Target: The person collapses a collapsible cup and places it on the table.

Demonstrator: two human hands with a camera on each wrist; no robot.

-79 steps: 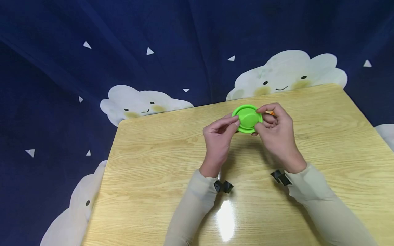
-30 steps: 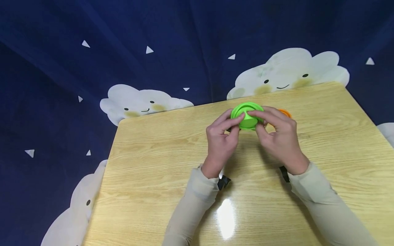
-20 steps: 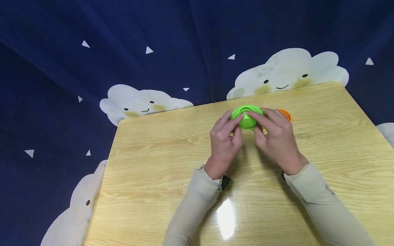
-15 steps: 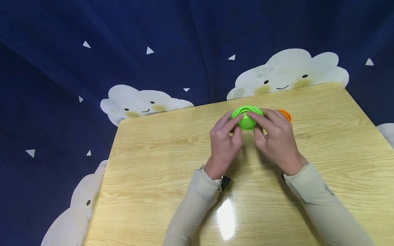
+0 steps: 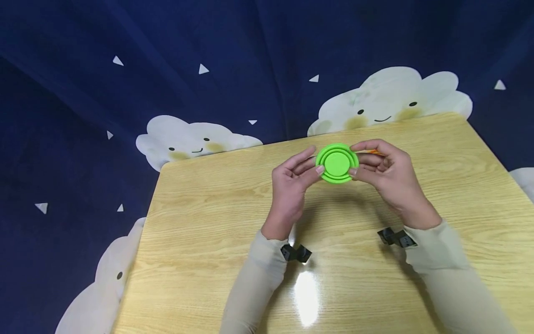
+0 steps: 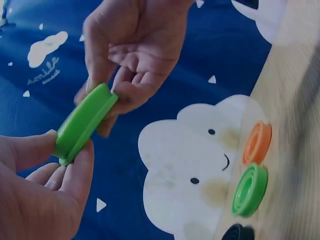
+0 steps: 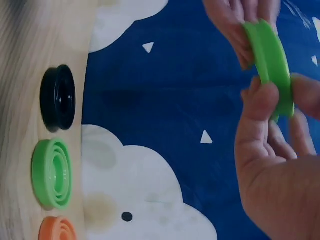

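A round green collapsible cup [image 5: 337,163] is held up over the table between both hands, folded flat with concentric rings facing the head camera. My left hand [image 5: 289,188] pinches its left rim, the thumb on the near face. On the opposite rim, my right hand [image 5: 394,178] pinches it between thumb and fingers. Seen edge-on in the left wrist view, the cup [image 6: 86,124] is a thick, grooved disc.
A second green ringed cup [image 6: 251,190] stands on the table between an orange one [image 6: 257,143] and a black one [image 7: 52,100]. In the head view, the hands hide most of these. Behind the wooden table [image 5: 200,222] hangs a dark blue curtain [image 5: 187,28] with clouds.
My fingers have left the middle of the green cup and now hold its outer rim. Its creased, unevenly pushed-in centre now looks flat and evenly ringed. Both wrists have moved apart.
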